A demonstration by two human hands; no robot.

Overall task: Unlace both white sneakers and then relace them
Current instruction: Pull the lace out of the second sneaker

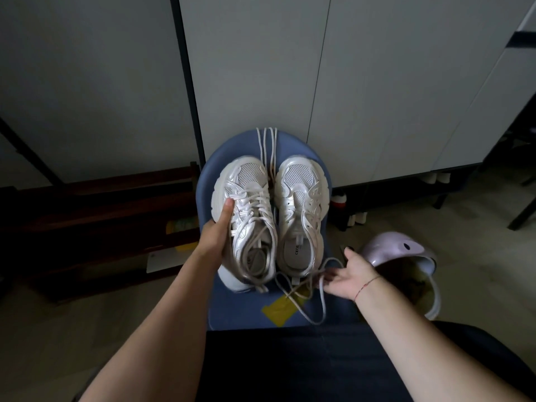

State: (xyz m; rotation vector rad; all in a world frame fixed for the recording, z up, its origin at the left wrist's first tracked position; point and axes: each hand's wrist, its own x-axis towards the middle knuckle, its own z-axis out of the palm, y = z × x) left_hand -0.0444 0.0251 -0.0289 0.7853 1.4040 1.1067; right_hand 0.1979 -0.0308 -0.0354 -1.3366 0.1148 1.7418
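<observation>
Head view: left hand (pixel 216 236) grips the laced white mesh-and-leather sneaker (pixel 249 216) on the blue plastic chair (pixel 246 309). Right hand (pixel 348 278), fingers curled, pinches a loose white lace (pixel 322 300) beside the lace-less white sneaker (pixel 301 210). Best approach, prob.: steady shoe w/ left, feed ends evenly.

A blue chair (pixel 206 181) carries two white sneakers, toes toward its far edge. The left hand (pixel 216 232) grips the laced sneaker (pixel 249 216) on the seat's left half, thumb on its upper. The unlaced sneaker (pixel 301 204) rests on the right half. A loose lace (pixel 268 143) hangs over the far edge. At the seat's right edge, the right hand (pixel 346 278) pinches a trailing lace (pixel 322 300).
</observation>
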